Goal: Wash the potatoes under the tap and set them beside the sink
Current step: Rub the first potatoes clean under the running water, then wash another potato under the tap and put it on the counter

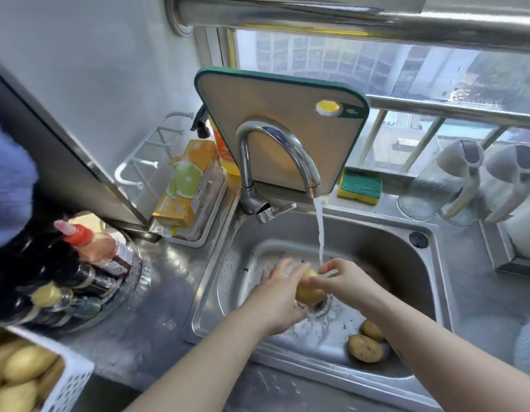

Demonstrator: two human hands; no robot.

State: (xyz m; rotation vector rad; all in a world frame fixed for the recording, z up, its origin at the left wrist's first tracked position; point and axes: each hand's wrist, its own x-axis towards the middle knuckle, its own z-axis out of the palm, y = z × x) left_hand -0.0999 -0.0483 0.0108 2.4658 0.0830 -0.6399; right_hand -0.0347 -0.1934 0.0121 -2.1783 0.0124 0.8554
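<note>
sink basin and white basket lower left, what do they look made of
The shiny grey sink basin looks like stainless steel: reflective, with a brushed sheen. The white perforated basket is probably moulded plastic: matte, with a grid of holes.

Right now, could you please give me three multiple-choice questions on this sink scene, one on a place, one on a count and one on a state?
1. Where is the sponge? A in the sink; B on the ledge, right of the cutting board; C under the tap.
2. How many loose potatoes lie in the sink, besides the held potato? A one; B two; C four.
3. The tap is: A running; B off; C only dripping.

Answers: 1 B, it lies beside the board, behind the basin. 2 B, two sit in the near right corner. 3 A, a steady stream falls by the right hand gripping the held potato.
</note>
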